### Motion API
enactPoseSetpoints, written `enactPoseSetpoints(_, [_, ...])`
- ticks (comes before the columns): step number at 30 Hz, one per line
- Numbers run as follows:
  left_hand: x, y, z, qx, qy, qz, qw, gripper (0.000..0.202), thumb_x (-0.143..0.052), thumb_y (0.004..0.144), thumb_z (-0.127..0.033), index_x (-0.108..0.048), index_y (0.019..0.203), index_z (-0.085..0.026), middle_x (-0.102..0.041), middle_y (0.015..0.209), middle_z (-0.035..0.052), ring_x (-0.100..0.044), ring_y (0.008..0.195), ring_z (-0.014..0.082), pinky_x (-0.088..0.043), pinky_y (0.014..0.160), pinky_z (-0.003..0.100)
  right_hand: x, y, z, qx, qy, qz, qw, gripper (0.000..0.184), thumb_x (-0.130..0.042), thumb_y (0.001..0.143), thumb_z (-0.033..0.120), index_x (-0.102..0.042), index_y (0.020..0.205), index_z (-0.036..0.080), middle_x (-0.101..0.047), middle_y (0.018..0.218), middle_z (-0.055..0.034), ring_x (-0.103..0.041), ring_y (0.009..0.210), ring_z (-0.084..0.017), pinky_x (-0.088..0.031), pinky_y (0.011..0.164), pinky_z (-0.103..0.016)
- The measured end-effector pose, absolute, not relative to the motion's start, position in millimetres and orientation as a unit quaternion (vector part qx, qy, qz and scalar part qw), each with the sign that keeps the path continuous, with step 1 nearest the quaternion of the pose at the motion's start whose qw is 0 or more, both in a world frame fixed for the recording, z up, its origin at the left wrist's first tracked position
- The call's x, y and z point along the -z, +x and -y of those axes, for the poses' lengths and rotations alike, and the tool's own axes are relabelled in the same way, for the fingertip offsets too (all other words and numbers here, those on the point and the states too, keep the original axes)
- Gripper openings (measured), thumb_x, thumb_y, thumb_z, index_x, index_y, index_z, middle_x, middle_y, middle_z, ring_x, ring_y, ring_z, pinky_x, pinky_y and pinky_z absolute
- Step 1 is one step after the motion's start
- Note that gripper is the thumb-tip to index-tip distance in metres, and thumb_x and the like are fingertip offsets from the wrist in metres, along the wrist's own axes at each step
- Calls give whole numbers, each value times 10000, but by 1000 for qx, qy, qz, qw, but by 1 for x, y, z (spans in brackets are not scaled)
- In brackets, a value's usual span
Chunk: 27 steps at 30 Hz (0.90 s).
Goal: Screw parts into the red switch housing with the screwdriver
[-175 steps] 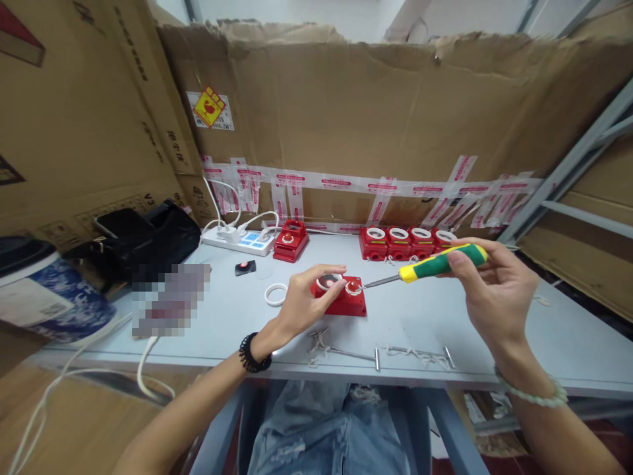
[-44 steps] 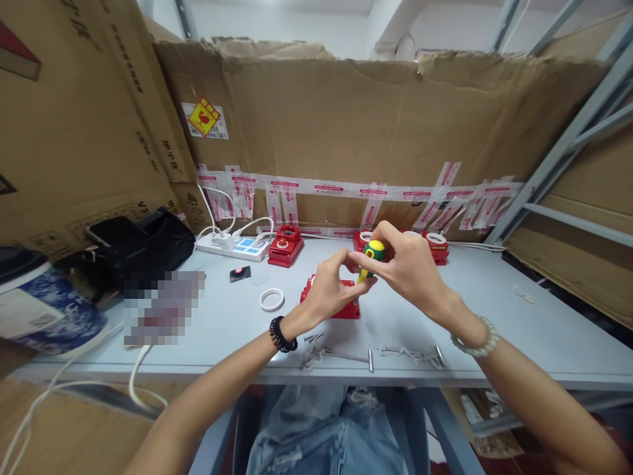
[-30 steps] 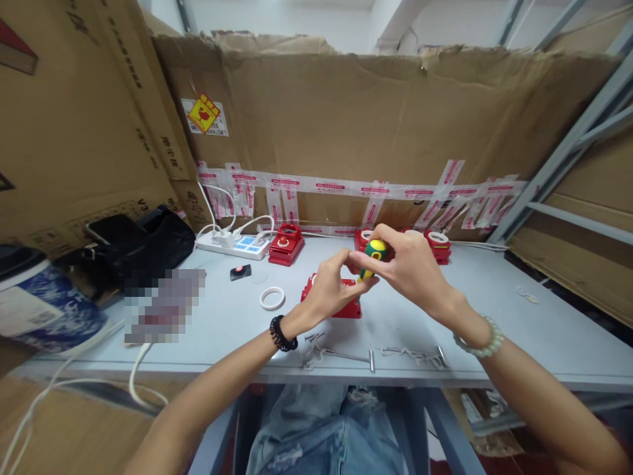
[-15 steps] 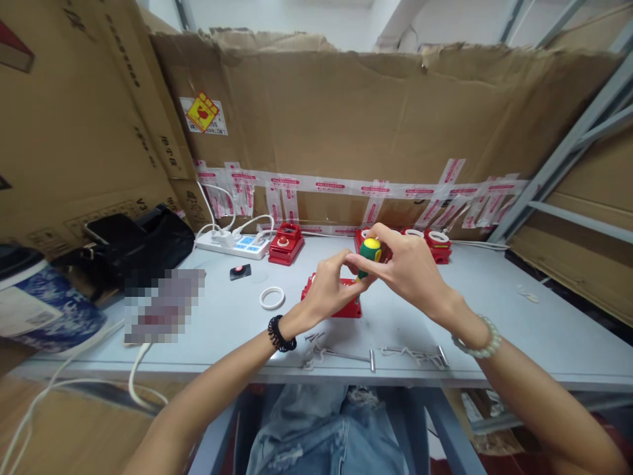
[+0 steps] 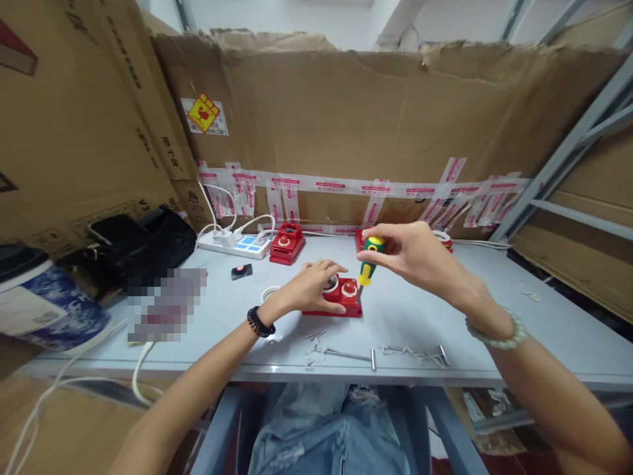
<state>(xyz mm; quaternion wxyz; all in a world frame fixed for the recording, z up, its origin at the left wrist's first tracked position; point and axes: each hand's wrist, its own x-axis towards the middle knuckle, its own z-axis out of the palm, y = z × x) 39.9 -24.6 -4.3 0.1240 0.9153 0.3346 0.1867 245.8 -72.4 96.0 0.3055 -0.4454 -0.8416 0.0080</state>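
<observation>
My right hand (image 5: 408, 254) grips a screwdriver (image 5: 368, 267) with a green and yellow handle, fingers and thumb closed round its upper part. The screwdriver leans slightly, and its tip meets the right front corner of a red box (image 5: 350, 305). On top of that box are a round red button and a white-rimmed opening. Across the box's left part lies my left hand (image 5: 314, 287), thumb along the front and fingers over the back, holding it on the table. Its palm hides much of the box. A white ring (image 5: 267, 293) sits partly behind my left wrist.
Several screws (image 5: 315, 336) and two T-handled metal tools (image 5: 373, 359) lie near the table's front edge. At the back stand another red box (image 5: 287, 243) and a power strip (image 5: 235, 244). A small black part (image 5: 241, 271) lies left, with a cup (image 5: 47, 303) farther left.
My left hand has let go of the screwdriver and moved down and left onto the red box. My right hand still holds the screwdriver, nearly in place.
</observation>
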Motion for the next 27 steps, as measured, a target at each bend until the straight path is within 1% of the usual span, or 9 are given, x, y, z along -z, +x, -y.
enactPoseSetpoints(3, [11,35,21,-174,918,-328,140,597,-708,718,-475,-508,1232,-247,-582,1050,76,-562,905,233,-430,777,337,-88,237,71,106,-496,805,310,345,-580,804,519,-568,714,186,-581,553,11,-425,468,-106,-294,490,-260])
enactPoseSetpoints(5, [13,36,21,-183,917,-325,138,579,-697,726,-492,-517,1221,-251,-579,1007,64,-556,875,222,-427,771,333,-83,230,72,186,-521,775,306,367,-555,800,545,-533,690,196,-546,508,12,-400,445,-114,-240,488,-272])
enactPoseSetpoints(8, [12,39,22,-185,913,-336,140,587,-677,739,-520,-509,1226,-238,-574,1010,70,-550,889,227,-425,793,351,-78,221,73,275,-543,741,283,392,-498,818,550,-530,649,198,-557,491,-15,-437,444,-135,-183,503,-287])
enactPoseSetpoints(11, [11,40,22,-182,909,-338,160,628,-686,729,-524,-499,1245,-221,-560,1031,89,-546,896,234,-442,761,341,-78,216,74,311,-560,724,256,429,-424,857,542,-555,646,192,-586,496,-46,-480,446,-154,-151,501,-291])
enactPoseSetpoints(13, [11,40,22,-186,910,-334,162,610,-679,734,-531,-507,1236,-231,-559,1063,94,-543,922,241,-445,777,350,-79,214,74,316,-561,726,242,463,-379,880,548,-574,666,187,-603,509,-62,-501,450,-162,-149,499,-290])
enactPoseSetpoints(17, [5,49,28,-258,903,-310,146,544,-659,757,-532,-528,1207,-255,-561,1168,96,-542,1017,252,-406,897,400,-80,212,73,309,-560,735,225,461,-369,895,538,-597,709,182,-636,547,-78,-537,470,-174,-158,498,-292])
enactPoseSetpoints(21, [-5,66,36,-331,892,-279,128,369,-652,799,-451,-601,1080,-217,-610,1153,82,-543,1062,258,-379,916,400,-83,213,75,285,-573,738,212,450,-387,892,532,-605,723,176,-650,569,-84,-573,502,-196,-186,492,-294])
enactPoseSetpoints(24, [-7,73,36,-362,882,-282,112,299,-641,818,-417,-620,1004,-184,-640,1071,76,-563,998,247,-392,867,377,-88,220,80,219,-549,773,229,395,-428,887,510,-617,791,177,-677,653,-67,-607,571,-199,-289,518,-293])
enactPoseSetpoints(27, [-5,72,33,-353,881,-294,113,289,-588,850,-443,-624,947,-173,-639,953,60,-566,923,221,-401,812,341,-97,237,84,100,-470,842,247,288,-519,869,390,-606,1052,186,-705,934,-62,-647,810,-202,-434,697,-303])
